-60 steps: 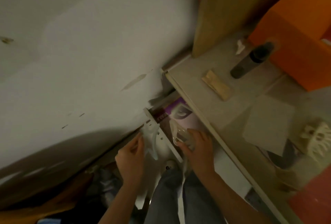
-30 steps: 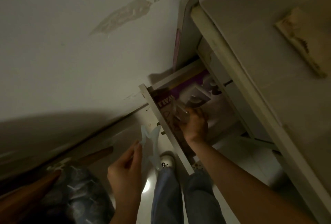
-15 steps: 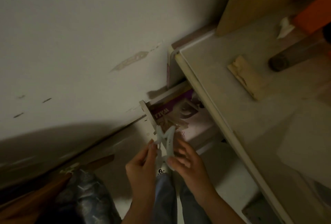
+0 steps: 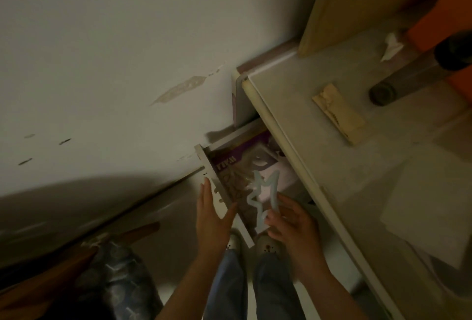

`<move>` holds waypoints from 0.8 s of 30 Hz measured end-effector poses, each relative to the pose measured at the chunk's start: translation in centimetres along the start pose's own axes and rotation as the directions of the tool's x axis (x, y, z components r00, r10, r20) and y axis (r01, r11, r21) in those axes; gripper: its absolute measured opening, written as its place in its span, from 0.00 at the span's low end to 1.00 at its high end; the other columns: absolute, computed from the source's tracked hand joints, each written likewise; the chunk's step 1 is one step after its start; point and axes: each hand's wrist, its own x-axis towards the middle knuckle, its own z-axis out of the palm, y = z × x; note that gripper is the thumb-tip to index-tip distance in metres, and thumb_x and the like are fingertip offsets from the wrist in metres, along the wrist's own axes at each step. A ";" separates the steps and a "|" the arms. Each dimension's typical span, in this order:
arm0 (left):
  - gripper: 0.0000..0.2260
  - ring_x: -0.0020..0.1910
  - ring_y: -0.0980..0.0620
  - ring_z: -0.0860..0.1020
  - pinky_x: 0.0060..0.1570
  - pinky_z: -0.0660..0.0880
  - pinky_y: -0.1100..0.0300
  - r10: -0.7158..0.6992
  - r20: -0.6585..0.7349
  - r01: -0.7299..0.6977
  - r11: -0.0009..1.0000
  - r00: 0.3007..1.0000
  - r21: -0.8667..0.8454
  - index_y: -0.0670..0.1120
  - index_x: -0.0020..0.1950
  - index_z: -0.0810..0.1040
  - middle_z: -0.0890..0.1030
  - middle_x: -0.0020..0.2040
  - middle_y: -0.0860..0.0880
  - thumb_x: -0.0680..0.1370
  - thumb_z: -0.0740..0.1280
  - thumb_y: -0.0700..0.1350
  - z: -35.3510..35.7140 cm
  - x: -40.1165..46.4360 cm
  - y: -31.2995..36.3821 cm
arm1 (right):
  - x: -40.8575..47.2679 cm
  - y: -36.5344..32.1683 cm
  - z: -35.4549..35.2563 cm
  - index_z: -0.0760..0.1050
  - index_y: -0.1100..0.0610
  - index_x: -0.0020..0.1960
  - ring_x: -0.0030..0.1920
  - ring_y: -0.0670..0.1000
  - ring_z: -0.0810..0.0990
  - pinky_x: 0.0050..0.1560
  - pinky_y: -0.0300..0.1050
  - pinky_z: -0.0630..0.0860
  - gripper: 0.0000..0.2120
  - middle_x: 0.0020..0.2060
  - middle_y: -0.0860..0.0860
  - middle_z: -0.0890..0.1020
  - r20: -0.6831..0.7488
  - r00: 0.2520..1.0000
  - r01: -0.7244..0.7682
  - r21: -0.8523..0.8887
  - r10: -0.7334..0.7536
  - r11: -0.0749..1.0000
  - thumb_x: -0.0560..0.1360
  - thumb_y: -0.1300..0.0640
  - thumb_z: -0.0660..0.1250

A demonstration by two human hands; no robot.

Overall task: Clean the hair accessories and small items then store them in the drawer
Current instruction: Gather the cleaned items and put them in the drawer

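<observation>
one pale star-shaped hair clip [image 4: 265,192], over the open drawer [image 4: 224,192] | right hand [image 4: 291,225]: fingers curled, pinching the clip's lower end | left hand [image 4: 212,215]: fingers straight, flat against the drawer front, holding nothing | one purple box [image 4: 245,158] in the drawer | desk [image 4: 344,179] to the right

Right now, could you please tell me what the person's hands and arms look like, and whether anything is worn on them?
Both forearms are bare up to the frame edge, with no sleeves visible. The left hand and right hand wear no gloves, and no rings, watch or bracelets can be seen in the dim light. The fingers are slim, with short, unpainted-looking nails.
</observation>
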 end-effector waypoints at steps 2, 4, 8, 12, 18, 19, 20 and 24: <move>0.44 0.75 0.49 0.58 0.69 0.60 0.50 0.041 0.018 -0.043 0.995 0.999 0.086 0.54 0.77 0.48 0.54 0.78 0.50 0.71 0.74 0.50 1.6 1.4 -1.7 | 0.5 0.3 -0.3 0.77 0.48 0.57 0.52 0.52 0.83 0.43 0.43 0.79 0.16 0.53 0.53 0.82 0.000 1.000 -0.006 0.009 0.006 1.000 0.72 0.63 0.71; 0.46 0.74 0.48 0.59 0.70 0.62 0.45 0.103 0.021 -0.105 0.986 0.994 0.130 0.58 0.75 0.45 0.54 0.78 0.50 0.69 0.75 0.51 2.6 2.2 -3.1 | 0.8 0.5 -0.4 0.77 0.46 0.54 0.51 0.52 0.83 0.44 0.46 0.79 0.15 0.52 0.53 0.82 -0.003 1.000 0.001 -0.005 -0.001 1.000 0.72 0.62 0.71; 0.46 0.74 0.52 0.60 0.69 0.65 0.45 0.181 -0.009 -0.180 0.981 0.983 0.071 0.60 0.75 0.46 0.55 0.76 0.55 0.69 0.75 0.48 3.7 2.6 -5.0 | 1.5 1.1 -0.4 0.77 0.46 0.54 0.50 0.52 0.83 0.42 0.45 0.79 0.15 0.51 0.53 0.83 -0.011 0.999 0.036 -0.021 -0.036 0.999 0.72 0.62 0.71; 0.45 0.72 0.52 0.64 0.67 0.70 0.47 0.171 -0.034 -0.174 0.978 0.985 -0.113 0.61 0.76 0.49 0.61 0.75 0.53 0.70 0.75 0.45 3.9 2.8 -6.2 | 1.9 1.9 0.0 0.77 0.47 0.55 0.52 0.53 0.82 0.42 0.45 0.79 0.15 0.53 0.53 0.82 -0.010 0.999 0.038 -0.036 -0.038 0.999 0.72 0.62 0.70; 0.43 0.68 0.54 0.70 0.56 0.77 0.60 0.105 -0.051 -0.114 0.964 0.993 -0.240 0.66 0.73 0.52 0.68 0.71 0.51 0.71 0.74 0.40 3.7 2.5 -7.0 | 2.1 2.4 0.5 0.77 0.46 0.55 0.50 0.51 0.83 0.41 0.42 0.79 0.15 0.52 0.52 0.82 -0.004 0.999 0.042 -0.077 -0.043 0.996 0.72 0.61 0.70; 0.43 0.68 0.53 0.70 0.54 0.77 0.63 0.096 -0.055 -0.107 0.963 0.994 -0.249 0.66 0.73 0.52 0.69 0.71 0.50 0.71 0.73 0.38 3.5 2.4 -7.2 | 2.2 2.5 0.7 0.76 0.46 0.55 0.50 0.51 0.83 0.41 0.41 0.79 0.15 0.52 0.52 0.82 -0.002 0.999 0.041 -0.082 -0.042 0.996 0.72 0.61 0.70; 0.43 0.67 0.53 0.71 0.52 0.77 0.66 0.094 -0.053 -0.105 0.961 0.994 -0.256 0.66 0.72 0.52 0.69 0.70 0.50 0.71 0.73 0.37 3.3 2.3 -7.2 | 2.3 2.6 0.8 0.76 0.45 0.55 0.51 0.51 0.83 0.41 0.41 0.79 0.15 0.52 0.52 0.82 0.000 0.999 0.038 -0.081 -0.038 0.996 0.73 0.61 0.70; 0.44 0.70 0.52 0.69 0.59 0.76 0.55 0.100 -0.031 -0.104 0.963 0.995 -0.249 0.70 0.72 0.50 0.68 0.72 0.50 0.71 0.74 0.40 2.9 2.2 -7.2 | 2.6 2.8 1.6 0.76 0.45 0.54 0.52 0.50 0.82 0.41 0.40 0.79 0.15 0.53 0.51 0.82 0.016 1.000 0.025 -0.081 -0.024 0.996 0.73 0.61 0.70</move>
